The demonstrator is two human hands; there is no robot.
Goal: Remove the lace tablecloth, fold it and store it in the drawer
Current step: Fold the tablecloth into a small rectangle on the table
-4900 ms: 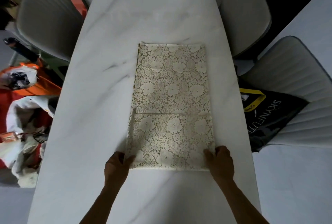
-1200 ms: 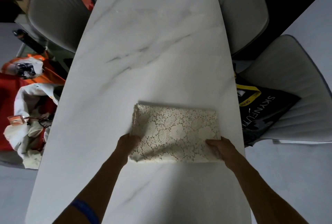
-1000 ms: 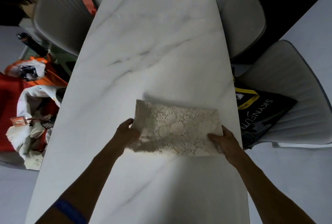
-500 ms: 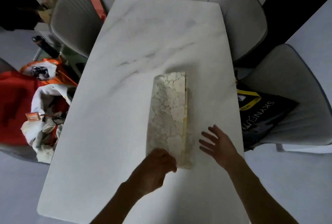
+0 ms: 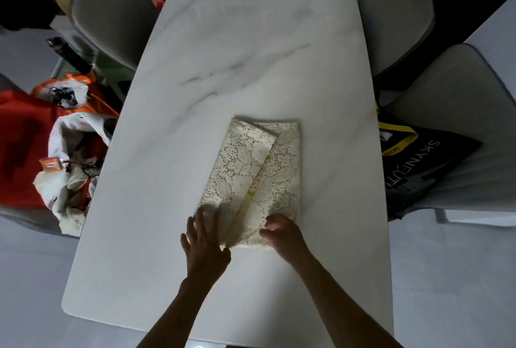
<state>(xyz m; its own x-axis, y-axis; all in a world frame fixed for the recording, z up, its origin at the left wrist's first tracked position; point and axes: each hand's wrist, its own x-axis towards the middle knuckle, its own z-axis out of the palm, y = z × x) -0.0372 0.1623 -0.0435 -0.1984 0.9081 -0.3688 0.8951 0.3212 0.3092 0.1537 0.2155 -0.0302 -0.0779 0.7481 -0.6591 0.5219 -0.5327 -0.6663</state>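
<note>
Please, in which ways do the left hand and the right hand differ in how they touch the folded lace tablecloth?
The left hand lies with fingers straight and spread on the near left corner of the lace tablecloth; the right hand has its fingers curled at the near right corner. The left hand looks blurred; the right hand looks sharper. Both touch the cloth's near end on the marble table.

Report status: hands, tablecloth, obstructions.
Left hand flat on lace tablecloth, fingers straight. Right hand curled on its near edge. Tablecloth folded on marble table. Nothing in the way.
</note>
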